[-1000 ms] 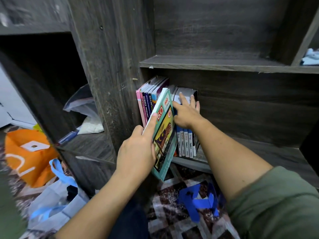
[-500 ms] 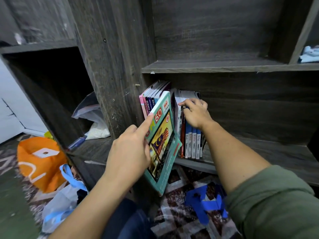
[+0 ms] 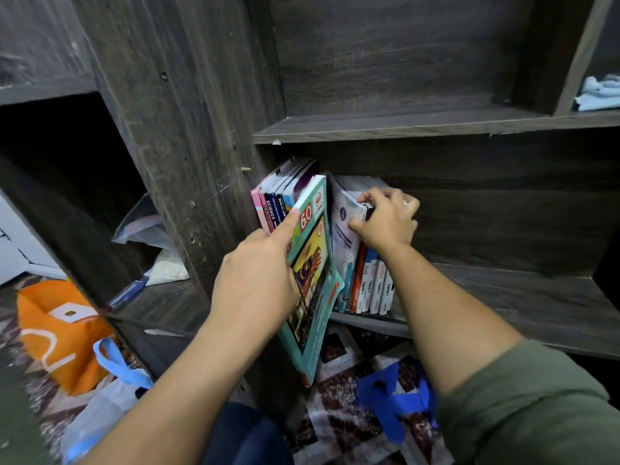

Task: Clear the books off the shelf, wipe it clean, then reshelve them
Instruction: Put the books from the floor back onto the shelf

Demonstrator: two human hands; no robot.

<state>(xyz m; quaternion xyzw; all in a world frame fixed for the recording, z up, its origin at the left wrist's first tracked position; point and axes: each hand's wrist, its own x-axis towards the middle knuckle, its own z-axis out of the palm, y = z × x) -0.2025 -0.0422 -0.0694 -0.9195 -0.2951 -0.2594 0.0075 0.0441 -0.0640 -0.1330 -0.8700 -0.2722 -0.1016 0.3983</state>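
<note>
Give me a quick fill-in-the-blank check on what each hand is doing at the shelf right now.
1. The left hand holds the teal book tilted, partly off the ____ edge of the shelf.
2. The right hand grips the tops of the books standing to the teal book's ____.
3. A pale blue cloth lies on the shelf ____ the books.

Missing words: front; right; above

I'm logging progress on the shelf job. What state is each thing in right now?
Teal book: tilted, partly out past the shelf edge, held by the left hand.
Left book group: upright against the side panel.
Right book group: upright, tops gripped by the right hand.
Lower shelf: bare to the right of the books.
Blue cloth: crumpled, lying on the upper shelf.
</note>
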